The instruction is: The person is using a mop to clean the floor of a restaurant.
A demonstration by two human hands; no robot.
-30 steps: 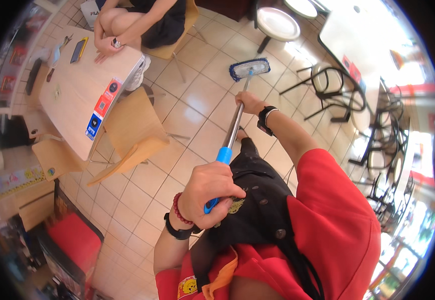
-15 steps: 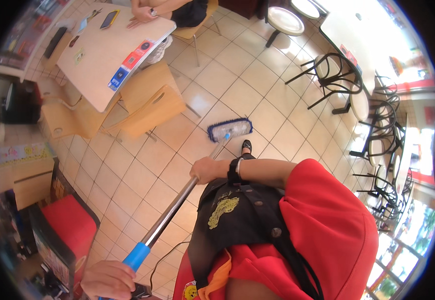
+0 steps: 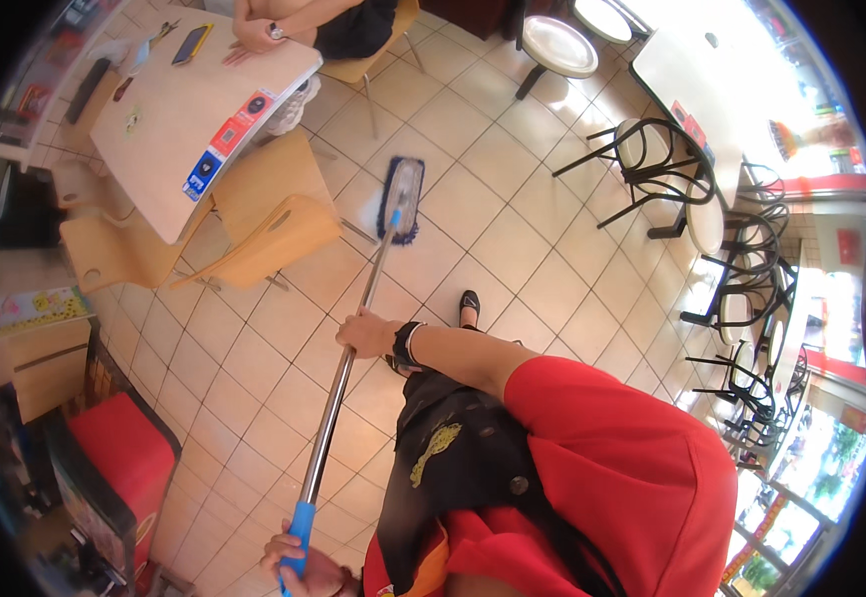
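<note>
Mop head farther beyond fingers

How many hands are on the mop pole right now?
2: the right hand is around the metal shaft partway along, and the left hand is on the blue grip at the near end.
</note>
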